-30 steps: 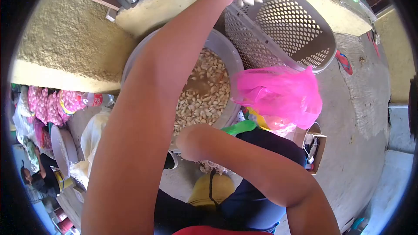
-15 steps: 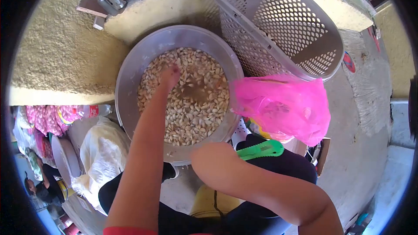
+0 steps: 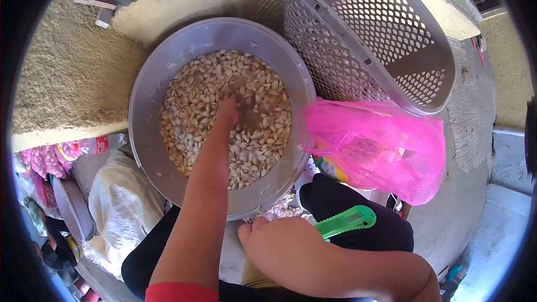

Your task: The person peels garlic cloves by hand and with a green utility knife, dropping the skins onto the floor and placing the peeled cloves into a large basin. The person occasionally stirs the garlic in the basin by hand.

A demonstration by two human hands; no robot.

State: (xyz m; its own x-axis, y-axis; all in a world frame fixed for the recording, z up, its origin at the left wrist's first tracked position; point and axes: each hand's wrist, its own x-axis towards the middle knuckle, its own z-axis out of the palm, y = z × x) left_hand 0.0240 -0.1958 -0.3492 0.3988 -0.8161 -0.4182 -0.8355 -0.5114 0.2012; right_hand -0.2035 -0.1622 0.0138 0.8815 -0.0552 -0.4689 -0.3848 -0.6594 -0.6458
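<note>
A large grey basin (image 3: 162, 72) holds water and many pale garlic cloves (image 3: 196, 78). My left hand (image 3: 228, 113) reaches down among the cloves near the middle of the basin; its fingertips are partly sunk, and whatever they touch is hidden. In front of the basin's near rim, my right hand (image 3: 282, 246) is closed round a green cutter (image 3: 347, 221), whose handle sticks out to the right over my dark-clothed knee.
A tall perforated grey basket (image 3: 341, 50) leans behind right of the basin. Beside it hangs a pink plastic bag (image 3: 380, 145). A white sack (image 3: 123, 196) stands at the left, near a bottle (image 3: 106, 144). A low wall (image 3: 207, 0) runs behind. Another person is at the far left.
My left hand has shifted right and slightly down, toward the basin's middle. My right hand, with the green cutter, sits lower, away from the rim. The view has shifted slightly.
</note>
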